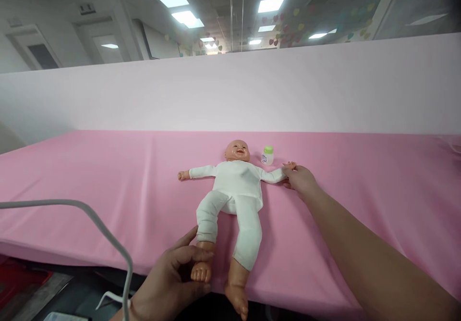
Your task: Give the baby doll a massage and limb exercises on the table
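Observation:
A baby doll (237, 181) in white clothes lies on its back on the pink-covered table (126, 181), its head away from me and its feet at the near edge. My left hand (169, 275) is closed around the doll's ankle and foot on the left side. Reaching in from the right, my right hand (300, 179) pinches the doll's wrist at the sleeve end. A small jar (267, 156) with a green lid and clear body stands beside the doll's head, a little beyond my right hand.
Behind the table runs a low white wall (230, 95) with glass above it. A grey cable (90, 213) curves across the lower left, near my left forearm. Something red (21, 280) and a dark surface (82, 294) lie below the table's near edge.

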A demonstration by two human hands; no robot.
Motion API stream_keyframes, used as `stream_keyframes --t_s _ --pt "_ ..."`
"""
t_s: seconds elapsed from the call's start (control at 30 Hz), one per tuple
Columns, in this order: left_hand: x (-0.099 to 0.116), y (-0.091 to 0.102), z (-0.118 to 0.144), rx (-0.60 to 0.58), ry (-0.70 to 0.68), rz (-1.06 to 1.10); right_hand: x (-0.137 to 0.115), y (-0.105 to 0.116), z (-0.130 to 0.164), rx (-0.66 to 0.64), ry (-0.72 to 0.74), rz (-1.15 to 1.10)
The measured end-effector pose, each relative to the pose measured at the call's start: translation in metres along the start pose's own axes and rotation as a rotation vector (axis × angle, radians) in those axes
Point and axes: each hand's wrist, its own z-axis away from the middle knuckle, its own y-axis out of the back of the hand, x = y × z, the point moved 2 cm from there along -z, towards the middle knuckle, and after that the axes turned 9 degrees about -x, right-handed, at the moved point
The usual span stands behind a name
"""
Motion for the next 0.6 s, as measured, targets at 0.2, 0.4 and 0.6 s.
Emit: stream_keyframes --t_s 0.2,0.4,0.6 --pt "0.019 0.002 -0.014 0.037 -0.039 -0.113 -0.042 -0.014 0.035 0.029 0.212 0.079" --pt "0.033 0.002 -0.045 0.017 -0.168 -0.17 -0.065 -0.042 0.061 -0.129 0.522 0.262" --pt "0.039 -0.007 -0.075 -0.01 -0.222 -0.108 -0.069 -0.061 0.068 -0.246 0.804 0.591"
